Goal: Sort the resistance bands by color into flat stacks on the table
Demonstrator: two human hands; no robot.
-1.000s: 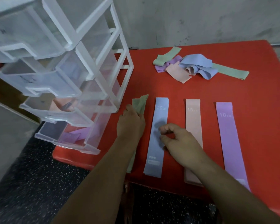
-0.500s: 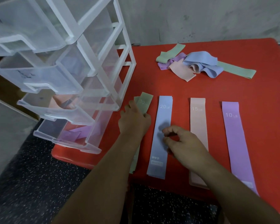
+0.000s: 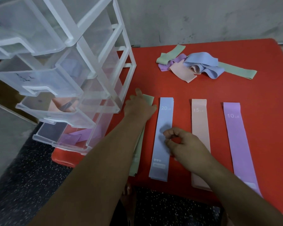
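Now green band point(image 3: 136, 160) under flat grip of L hand point(image 3: 139, 109); R hand point(image 3: 186, 148) slack, empty.

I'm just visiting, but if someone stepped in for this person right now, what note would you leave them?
Left hand: flat on the far end of the green stack, beside the drawer unit.
Right hand: fingers loosely curled over the blue stack, holding nothing.
Done: green, blue, pink stack and purple stack lie side by side at the table's near edge.
Left: the tangled heap at the far side, mixing all four colours, needs sorting.
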